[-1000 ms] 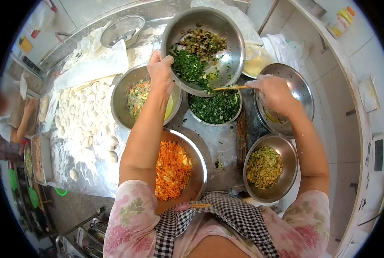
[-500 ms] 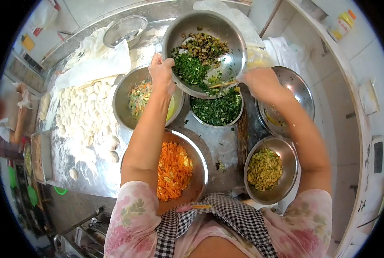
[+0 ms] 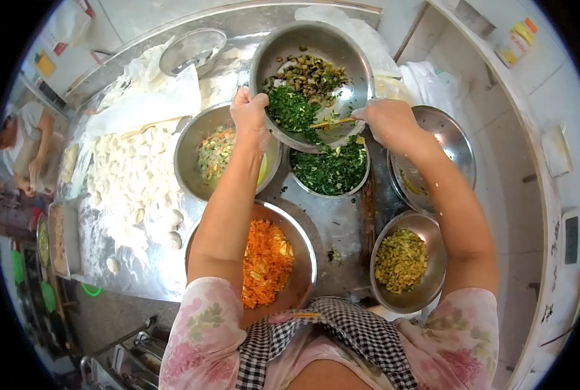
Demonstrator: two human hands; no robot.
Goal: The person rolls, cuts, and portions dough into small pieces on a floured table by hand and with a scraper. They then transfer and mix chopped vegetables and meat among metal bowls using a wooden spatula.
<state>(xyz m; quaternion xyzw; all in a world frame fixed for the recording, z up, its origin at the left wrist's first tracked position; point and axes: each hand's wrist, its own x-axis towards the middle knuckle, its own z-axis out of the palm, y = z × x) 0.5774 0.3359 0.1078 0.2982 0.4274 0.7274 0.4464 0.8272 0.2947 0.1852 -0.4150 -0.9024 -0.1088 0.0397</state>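
Note:
My left hand (image 3: 250, 118) grips the left rim of a large steel bowl (image 3: 358, 62), tilted above a smaller bowl of chopped greens (image 3: 329, 170). Chopped greens (image 3: 291, 109) and a brownish diced mix (image 3: 313, 77) lie inside the tilted bowl. Closed around a thin wooden stick (image 3: 334, 122), my right hand (image 3: 389, 123) is at the bowl's lower right; the stick's far end touches the greens near the rim.
Nearby bowls hold shredded carrot (image 3: 264, 266), a diced yellow-green filling (image 3: 400, 260) and a mixed filling (image 3: 216, 151). Stacked steel bowls (image 3: 456, 140) stand right. White dumplings (image 3: 131, 172) cover the floured left side. Another person (image 3: 26, 143) is at far left.
The stick has moved inward over the tilted bowl with my right hand, which shifted left. My left hand keeps its grip. The other person has leaned further into view, hands lower.

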